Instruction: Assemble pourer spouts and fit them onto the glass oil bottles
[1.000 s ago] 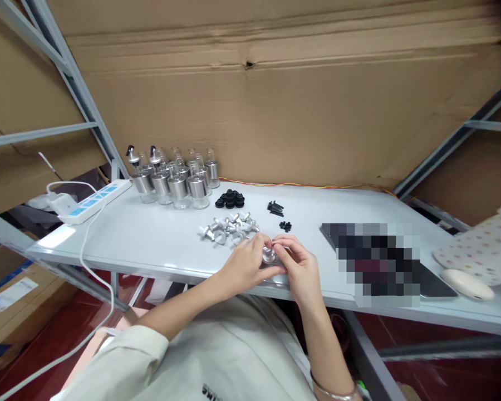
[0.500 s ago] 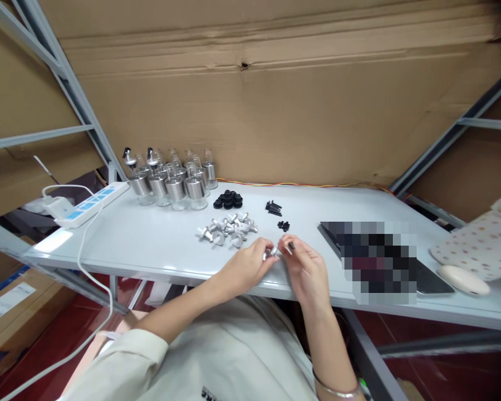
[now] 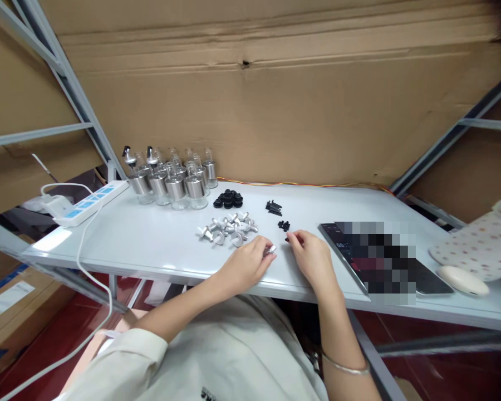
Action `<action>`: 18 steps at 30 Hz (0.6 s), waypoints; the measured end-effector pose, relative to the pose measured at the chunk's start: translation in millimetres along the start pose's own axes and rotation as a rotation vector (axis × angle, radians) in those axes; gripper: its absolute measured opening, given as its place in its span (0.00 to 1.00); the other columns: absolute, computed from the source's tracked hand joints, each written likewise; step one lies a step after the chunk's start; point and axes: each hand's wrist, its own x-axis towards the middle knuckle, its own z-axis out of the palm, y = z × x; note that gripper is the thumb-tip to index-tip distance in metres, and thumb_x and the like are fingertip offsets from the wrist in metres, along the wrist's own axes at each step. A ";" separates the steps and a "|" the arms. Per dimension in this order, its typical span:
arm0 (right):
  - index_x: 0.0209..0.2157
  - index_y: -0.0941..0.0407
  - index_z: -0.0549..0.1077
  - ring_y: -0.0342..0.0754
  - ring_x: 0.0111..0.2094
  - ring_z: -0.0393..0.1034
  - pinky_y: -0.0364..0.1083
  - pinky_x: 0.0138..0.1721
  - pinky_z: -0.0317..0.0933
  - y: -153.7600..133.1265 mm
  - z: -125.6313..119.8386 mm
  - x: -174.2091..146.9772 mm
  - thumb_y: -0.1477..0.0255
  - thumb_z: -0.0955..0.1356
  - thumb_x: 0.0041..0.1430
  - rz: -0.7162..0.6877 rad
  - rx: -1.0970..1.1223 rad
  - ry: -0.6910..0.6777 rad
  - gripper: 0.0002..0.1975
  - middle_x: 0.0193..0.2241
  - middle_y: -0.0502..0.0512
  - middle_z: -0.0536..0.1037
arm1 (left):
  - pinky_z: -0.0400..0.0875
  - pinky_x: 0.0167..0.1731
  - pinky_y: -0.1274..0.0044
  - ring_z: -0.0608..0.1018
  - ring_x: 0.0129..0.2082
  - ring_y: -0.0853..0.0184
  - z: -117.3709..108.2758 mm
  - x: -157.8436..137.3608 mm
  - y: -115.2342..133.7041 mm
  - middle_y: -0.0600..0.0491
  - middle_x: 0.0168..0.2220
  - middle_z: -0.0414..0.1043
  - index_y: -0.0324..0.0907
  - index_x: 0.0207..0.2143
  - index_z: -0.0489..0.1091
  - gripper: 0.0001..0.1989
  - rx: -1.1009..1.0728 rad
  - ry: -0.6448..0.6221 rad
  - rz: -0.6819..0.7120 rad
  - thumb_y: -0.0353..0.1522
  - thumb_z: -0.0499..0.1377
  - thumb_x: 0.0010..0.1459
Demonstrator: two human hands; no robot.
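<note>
My left hand [image 3: 250,260] is closed on a small silver pourer spout [image 3: 271,250], its tip poking out past the thumb. My right hand [image 3: 311,252] pinches a tiny black part [image 3: 287,239] at its fingertips, just above the table; most of the part is hidden. In front of the hands lies a little heap of small black pieces [image 3: 283,225]. Behind that are several narrow black flaps [image 3: 273,208]. A pile of silver pourer spouts [image 3: 229,227] with white stems lies left of my left hand, and a cluster of black stoppers [image 3: 227,199] sits behind it.
Several glass bottles with steel sleeves [image 3: 176,190] stand at the back left, two topped with pourers. A white power strip [image 3: 92,205] lies at the left end. On the right are a tablet [image 3: 346,250], partly blurred, and a cream oval object [image 3: 463,280].
My right hand has moved away from the left one, turned palm down and lowered towards the table near the small black pieces. The left hand has barely moved and keeps the spout.
</note>
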 end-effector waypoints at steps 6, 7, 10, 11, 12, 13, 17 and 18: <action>0.31 0.59 0.73 0.56 0.36 0.69 0.49 0.39 0.57 11.3 7.7 8.6 0.71 0.60 0.63 -0.097 -0.366 -0.046 0.12 0.31 0.62 0.77 | 0.71 0.39 0.72 0.77 0.39 0.62 2.4 1.7 -0.9 0.47 0.40 0.72 0.40 0.43 0.61 0.07 0.063 -0.007 0.062 0.32 0.48 0.64; 0.32 0.59 0.73 0.56 0.36 0.69 0.48 0.39 0.57 11.3 8.6 8.5 0.71 0.60 0.63 -0.088 -0.382 -0.049 0.12 0.32 0.62 0.77 | 0.71 0.40 0.72 0.77 0.39 0.62 2.8 2.3 -0.8 0.47 0.40 0.72 0.40 0.43 0.61 0.07 0.070 -0.010 0.070 0.32 0.48 0.64; 0.33 0.60 0.73 0.55 0.36 0.69 0.48 0.38 0.57 10.3 8.5 8.9 0.73 0.60 0.64 -0.054 -0.416 -0.071 0.12 0.32 0.62 0.77 | 0.71 0.40 0.72 0.77 0.40 0.62 3.9 3.7 -0.7 0.46 0.40 0.73 0.39 0.43 0.61 0.07 0.086 -0.027 0.080 0.32 0.48 0.64; 0.33 0.60 0.73 0.55 0.36 0.70 0.47 0.38 0.56 9.7 8.1 9.3 0.73 0.59 0.64 -0.046 -0.428 -0.080 0.12 0.32 0.62 0.77 | 0.71 0.41 0.72 0.77 0.40 0.62 4.1 4.1 -0.7 0.46 0.40 0.73 0.39 0.43 0.61 0.07 0.088 -0.033 0.082 0.32 0.48 0.64; 0.33 0.61 0.73 0.55 0.36 0.70 0.47 0.38 0.56 9.1 7.9 9.8 0.74 0.59 0.64 -0.041 -0.439 -0.087 0.12 0.33 0.63 0.77 | 0.71 0.41 0.71 0.77 0.41 0.62 4.3 4.3 -0.7 0.46 0.40 0.73 0.39 0.43 0.62 0.08 0.090 -0.037 0.084 0.32 0.48 0.64; 0.34 0.61 0.73 0.55 0.37 0.70 0.47 0.38 0.56 8.4 7.8 10.2 0.74 0.59 0.64 -0.036 -0.449 -0.089 0.12 0.33 0.63 0.77 | 0.71 0.41 0.71 0.76 0.41 0.62 4.3 4.4 -0.7 0.46 0.40 0.73 0.39 0.43 0.62 0.08 0.089 -0.040 0.086 0.32 0.48 0.64; 0.35 0.60 0.71 0.54 0.35 0.70 0.47 0.34 0.55 6.9 9.9 11.5 0.72 0.61 0.64 -0.006 -0.453 -0.054 0.09 0.32 0.62 0.77 | 0.71 0.42 0.71 0.76 0.41 0.62 3.6 4.3 -0.1 0.46 0.41 0.73 0.40 0.43 0.62 0.08 0.078 -0.039 0.080 0.32 0.47 0.64; 0.35 0.59 0.71 0.54 0.34 0.70 0.47 0.33 0.54 7.3 10.8 11.5 0.72 0.61 0.64 -0.005 -0.451 -0.045 0.09 0.31 0.61 0.77 | 0.71 0.42 0.70 0.76 0.41 0.61 3.4 4.2 0.1 0.46 0.41 0.73 0.40 0.43 0.62 0.08 0.076 -0.043 0.077 0.32 0.47 0.64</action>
